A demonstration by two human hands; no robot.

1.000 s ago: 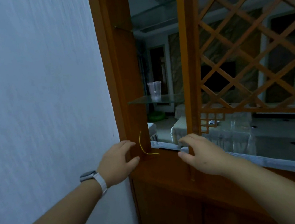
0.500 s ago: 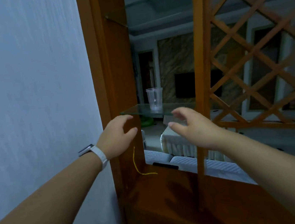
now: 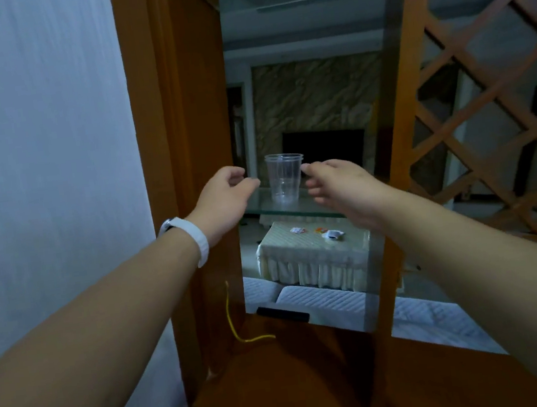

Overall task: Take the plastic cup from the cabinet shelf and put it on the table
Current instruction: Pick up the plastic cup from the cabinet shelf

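The clear plastic cup [image 3: 284, 178] is standing upright on the glass shelf [image 3: 298, 209] of the wooden cabinet [image 3: 182, 119]. The left hand [image 3: 222, 199] is hovering just left of it, fingers curled loosely apart, holding nothing. The right hand [image 3: 343, 187] is reaching in from the right, fingers spread, 1 fingertip at the cup's rim; contact is unclear. A white wristband [image 3: 193, 236] is sitting on the left wrist.
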